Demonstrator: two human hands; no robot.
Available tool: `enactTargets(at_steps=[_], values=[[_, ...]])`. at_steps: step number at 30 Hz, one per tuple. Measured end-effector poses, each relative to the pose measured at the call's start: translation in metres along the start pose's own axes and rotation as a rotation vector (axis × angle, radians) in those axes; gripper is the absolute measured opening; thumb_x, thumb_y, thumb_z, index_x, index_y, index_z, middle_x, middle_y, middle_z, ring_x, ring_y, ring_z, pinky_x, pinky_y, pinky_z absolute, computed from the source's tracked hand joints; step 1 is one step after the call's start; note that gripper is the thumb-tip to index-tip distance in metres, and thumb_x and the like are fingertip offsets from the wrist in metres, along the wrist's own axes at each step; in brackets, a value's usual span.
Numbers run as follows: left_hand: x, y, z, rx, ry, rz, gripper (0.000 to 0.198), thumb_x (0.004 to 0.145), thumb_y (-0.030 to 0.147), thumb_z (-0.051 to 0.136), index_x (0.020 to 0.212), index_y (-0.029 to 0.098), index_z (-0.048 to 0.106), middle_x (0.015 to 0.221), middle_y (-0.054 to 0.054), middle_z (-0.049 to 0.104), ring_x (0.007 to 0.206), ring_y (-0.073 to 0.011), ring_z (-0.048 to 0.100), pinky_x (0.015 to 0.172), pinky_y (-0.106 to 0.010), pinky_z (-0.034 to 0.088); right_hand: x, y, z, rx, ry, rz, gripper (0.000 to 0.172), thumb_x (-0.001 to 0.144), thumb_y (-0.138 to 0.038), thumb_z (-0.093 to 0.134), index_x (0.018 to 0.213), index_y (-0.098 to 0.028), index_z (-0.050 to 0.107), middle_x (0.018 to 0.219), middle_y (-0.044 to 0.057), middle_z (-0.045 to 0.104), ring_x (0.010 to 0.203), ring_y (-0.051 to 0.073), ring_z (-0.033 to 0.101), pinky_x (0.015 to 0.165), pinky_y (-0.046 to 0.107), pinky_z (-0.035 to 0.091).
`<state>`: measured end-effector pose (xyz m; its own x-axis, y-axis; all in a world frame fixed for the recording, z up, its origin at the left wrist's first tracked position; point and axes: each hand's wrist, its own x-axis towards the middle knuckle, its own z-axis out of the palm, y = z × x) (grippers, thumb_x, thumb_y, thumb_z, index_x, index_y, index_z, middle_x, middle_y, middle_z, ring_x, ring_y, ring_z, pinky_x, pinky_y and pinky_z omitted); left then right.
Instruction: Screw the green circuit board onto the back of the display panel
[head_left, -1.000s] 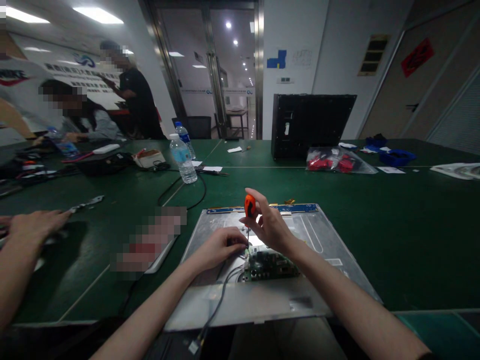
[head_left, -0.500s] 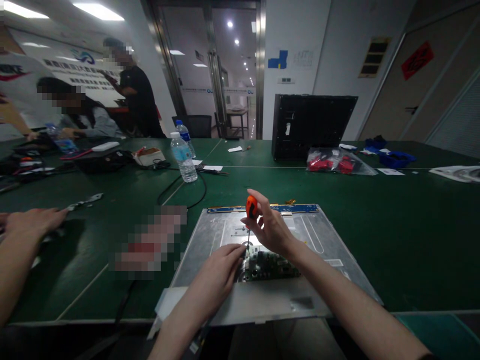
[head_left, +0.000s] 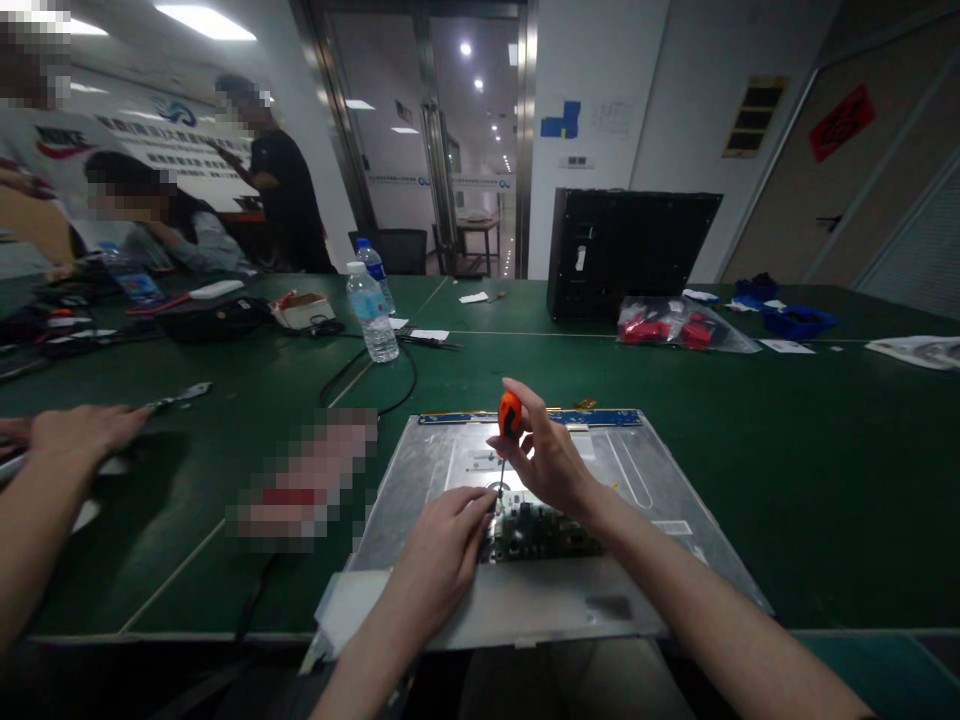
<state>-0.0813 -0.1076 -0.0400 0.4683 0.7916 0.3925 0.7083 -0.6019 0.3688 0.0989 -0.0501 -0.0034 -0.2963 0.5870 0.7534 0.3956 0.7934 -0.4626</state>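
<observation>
Leftward, bottles point(head_left: 373, 318) stand beyond the panel point(head_left: 461, 455) — right grip point(head_left: 549, 455) round a screwdriver point(head_left: 509, 413), left grip point(head_left: 444, 540) unclear.

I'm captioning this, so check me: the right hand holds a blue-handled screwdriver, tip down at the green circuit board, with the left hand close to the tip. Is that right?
Not quite: the head view shows an orange-handled screwdriver, not a blue-handled one. The right hand does hold it tip down at the green circuit board, with the left hand close to the tip.
</observation>
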Motion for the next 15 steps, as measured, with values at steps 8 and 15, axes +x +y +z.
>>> enactTargets(at_steps=[8, 15], values=[[0.001, 0.0009, 0.0002, 0.037, -0.013, 0.003, 0.033, 0.093, 0.019, 0.041, 0.115, 0.018, 0.066, 0.11, -0.012, 0.068, 0.099, -0.0254, 0.064, 0.086, -0.041, 0.052, 0.0008, -0.0012, -0.0006, -0.006, -0.004, -0.013, 0.058, 0.096, -0.031, 0.049, 0.144, -0.018, 0.021, 0.073, -0.003, 0.05, 0.051, 0.009, 0.047, 0.047, 0.019, 0.042], [0.0011, 0.0012, 0.0005, 0.032, -0.006, -0.005, 0.034, 0.093, 0.019, 0.041, 0.118, 0.018, 0.065, 0.111, -0.013, 0.068, 0.1, -0.0265, 0.063, 0.086, -0.043, 0.052, 0.0006, -0.0009, 0.0001, -0.05, 0.012, -0.03, 0.057, 0.095, -0.032, 0.05, 0.144, -0.019, 0.022, 0.074, -0.002, 0.052, 0.051, 0.009, 0.047, 0.046, 0.019, 0.042]])
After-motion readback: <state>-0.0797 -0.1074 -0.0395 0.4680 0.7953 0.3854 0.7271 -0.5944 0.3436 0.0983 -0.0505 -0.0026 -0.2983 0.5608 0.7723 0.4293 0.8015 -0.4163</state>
